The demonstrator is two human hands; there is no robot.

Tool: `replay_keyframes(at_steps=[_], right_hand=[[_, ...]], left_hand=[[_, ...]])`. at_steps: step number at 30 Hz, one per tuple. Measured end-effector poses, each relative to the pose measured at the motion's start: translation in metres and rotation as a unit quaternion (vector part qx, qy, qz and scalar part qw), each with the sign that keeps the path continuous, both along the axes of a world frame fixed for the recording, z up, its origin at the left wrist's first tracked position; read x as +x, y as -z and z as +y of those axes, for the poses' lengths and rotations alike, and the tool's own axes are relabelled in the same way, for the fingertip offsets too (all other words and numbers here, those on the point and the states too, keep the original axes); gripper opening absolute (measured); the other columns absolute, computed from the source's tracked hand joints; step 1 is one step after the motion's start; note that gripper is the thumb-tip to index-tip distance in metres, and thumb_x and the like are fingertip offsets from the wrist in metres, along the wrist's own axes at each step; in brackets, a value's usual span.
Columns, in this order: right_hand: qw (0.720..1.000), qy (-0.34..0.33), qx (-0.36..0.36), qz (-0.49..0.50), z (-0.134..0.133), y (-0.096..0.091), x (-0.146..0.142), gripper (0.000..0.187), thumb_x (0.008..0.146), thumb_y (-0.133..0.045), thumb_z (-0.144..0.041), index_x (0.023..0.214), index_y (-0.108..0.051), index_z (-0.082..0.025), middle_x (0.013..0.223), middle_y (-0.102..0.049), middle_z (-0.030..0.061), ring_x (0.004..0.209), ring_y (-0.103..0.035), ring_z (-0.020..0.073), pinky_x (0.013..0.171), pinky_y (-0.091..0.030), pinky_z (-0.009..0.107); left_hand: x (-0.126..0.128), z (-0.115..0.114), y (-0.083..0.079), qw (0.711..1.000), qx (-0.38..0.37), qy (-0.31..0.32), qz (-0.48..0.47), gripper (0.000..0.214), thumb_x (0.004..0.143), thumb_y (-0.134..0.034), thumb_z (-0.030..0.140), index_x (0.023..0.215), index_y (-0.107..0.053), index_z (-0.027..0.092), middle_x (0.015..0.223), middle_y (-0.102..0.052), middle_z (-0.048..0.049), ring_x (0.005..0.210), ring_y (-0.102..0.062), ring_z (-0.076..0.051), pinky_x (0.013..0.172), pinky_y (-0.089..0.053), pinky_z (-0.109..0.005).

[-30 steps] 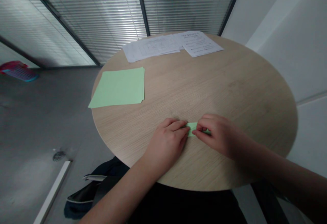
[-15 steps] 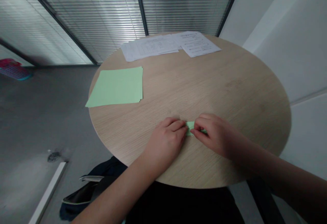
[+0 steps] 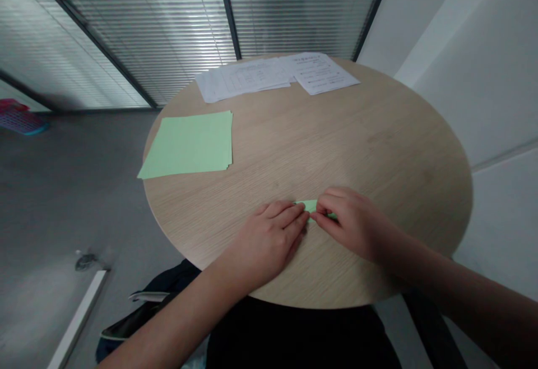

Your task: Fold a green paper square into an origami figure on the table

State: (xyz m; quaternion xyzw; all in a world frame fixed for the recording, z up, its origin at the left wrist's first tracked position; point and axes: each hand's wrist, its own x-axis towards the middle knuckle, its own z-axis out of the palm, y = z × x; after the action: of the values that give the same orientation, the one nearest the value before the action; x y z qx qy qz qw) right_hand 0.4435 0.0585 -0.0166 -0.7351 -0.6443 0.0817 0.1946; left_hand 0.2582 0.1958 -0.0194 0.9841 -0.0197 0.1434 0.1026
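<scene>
A small folded strip of green paper [image 3: 310,206] lies on the round wooden table near its front edge, mostly covered by both hands. My left hand [image 3: 275,235] rests on the strip's left part, its fingers stretched out flat and pressing down. My right hand [image 3: 347,217] pinches the strip's right part between thumb and curled fingers. The two sets of fingertips almost touch at the lower edge of the paper. What lies under the left fingers is hidden.
A stack of green paper sheets [image 3: 189,143] lies at the table's left, slightly past its edge. Printed white sheets [image 3: 252,79] overlap along the far edge of the table [image 3: 378,133]. A dark bag [image 3: 168,285] is below at the left; a basket [image 3: 21,119] stands on the floor.
My left hand's fingers have straightened out, and more of the strip's upper edge shows above them. The right hand keeps its pinch. The view has shifted slightly.
</scene>
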Motion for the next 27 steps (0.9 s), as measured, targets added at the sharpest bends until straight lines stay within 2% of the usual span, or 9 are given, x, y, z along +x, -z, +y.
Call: replay_keyframes(at_steps=[7,10,12,15,18,23,27], right_hand=[[0.998,0.041,-0.005,-0.051,-0.022,0.000,0.016,0.023,0.095,-0.070,-0.026,0.077,-0.058,-0.020,0.080,-0.058,0.0036,0.079,-0.056,0.0223,0.075,-0.042,0.037],[0.997,0.051,0.021,-0.054,-0.034,-0.001,0.023,0.017,0.096,-0.069,-0.024,0.082,-0.062,-0.020,0.083,-0.059,0.0041,0.081,-0.057,0.0228,0.078,-0.044,0.037],[0.996,0.030,0.060,-0.060,-0.039,-0.003,0.024,0.010,0.099,-0.065,-0.023,0.090,-0.067,-0.019,0.088,-0.061,0.0055,0.084,-0.058,0.0229,0.079,-0.046,0.037],[0.987,-0.032,0.121,-0.103,-0.042,-0.006,0.016,0.016,0.102,-0.059,-0.024,0.108,-0.073,-0.019,0.101,-0.067,0.0092,0.091,-0.060,0.0250,0.084,-0.047,0.041],[0.979,-0.085,0.121,-0.142,-0.041,-0.004,0.003,0.024,0.103,-0.058,-0.023,0.119,-0.074,-0.018,0.113,-0.071,0.0117,0.104,-0.061,0.0287,0.094,-0.045,0.045],[0.984,-0.054,0.112,-0.128,-0.041,0.001,-0.006,0.024,0.103,-0.058,-0.022,0.118,-0.077,-0.021,0.122,-0.072,0.0111,0.110,-0.061,0.0292,0.097,-0.044,0.045],[0.986,-0.030,0.103,-0.125,-0.045,-0.001,-0.003,0.021,0.102,-0.059,-0.024,0.109,-0.079,-0.024,0.119,-0.073,0.0102,0.107,-0.061,0.0286,0.094,-0.043,0.045]], left_hand=[[-0.001,-0.002,-0.001,1.000,-0.003,-0.002,0.018,0.038,0.105,-0.057,0.031,0.135,-0.067,0.011,0.134,-0.071,-0.0134,0.124,-0.065,-0.030,0.107,-0.054,-0.049],[-0.001,-0.002,0.000,1.000,-0.004,-0.004,0.021,0.041,0.104,-0.057,0.034,0.137,-0.065,0.011,0.137,-0.070,-0.0140,0.125,-0.064,-0.031,0.109,-0.053,-0.049],[-0.002,-0.002,0.000,1.000,-0.006,-0.004,0.028,0.042,0.104,-0.058,0.035,0.138,-0.065,0.011,0.138,-0.069,-0.0142,0.126,-0.063,-0.031,0.110,-0.052,-0.049],[-0.002,-0.002,-0.001,0.999,-0.009,-0.005,0.040,0.042,0.104,-0.058,0.035,0.138,-0.065,0.011,0.139,-0.068,-0.0144,0.126,-0.063,-0.032,0.109,-0.052,-0.049],[-0.003,-0.002,-0.001,0.999,-0.010,-0.004,0.052,0.044,0.104,-0.057,0.037,0.140,-0.063,0.011,0.140,-0.067,-0.0145,0.127,-0.063,-0.032,0.110,-0.051,-0.049],[-0.008,0.008,-0.005,0.997,-0.011,0.028,0.077,0.056,0.103,-0.057,0.050,0.145,-0.059,0.012,0.148,-0.061,-0.0158,0.133,-0.059,-0.034,0.113,-0.048,-0.051],[-0.008,0.021,-0.012,0.993,-0.013,0.075,0.095,0.055,0.103,-0.054,0.053,0.145,-0.059,0.018,0.150,-0.060,-0.0153,0.134,-0.059,-0.035,0.113,-0.047,-0.053]])
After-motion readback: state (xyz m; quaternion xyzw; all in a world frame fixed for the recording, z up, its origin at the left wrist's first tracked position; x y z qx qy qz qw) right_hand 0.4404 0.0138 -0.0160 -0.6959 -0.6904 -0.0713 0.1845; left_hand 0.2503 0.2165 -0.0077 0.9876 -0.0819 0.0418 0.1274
